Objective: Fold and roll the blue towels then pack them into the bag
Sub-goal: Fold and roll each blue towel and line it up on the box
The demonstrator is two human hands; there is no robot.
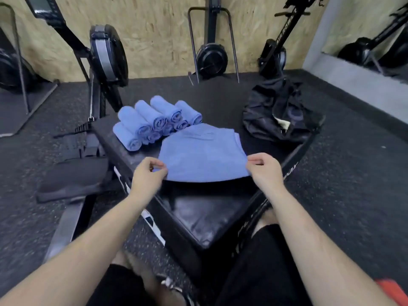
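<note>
Both the left hand (147,171) and the right hand (263,168) pinch the near corners of the towel (202,155), so an uneven pull may skew the fold.

White lettering, roughly "AIR ROW…", runs up the black rail (286,26) of a stood-up rowing machine (272,55).

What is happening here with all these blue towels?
A person sits at a black padded box and works on the towels with bare hands. The left hand and the right hand each pinch a near corner of a flat towel spread on the box. A pile of rolled towels waits at the far left of the box. The black bag sits at the far right, and the rolls are not yet in it.
</note>
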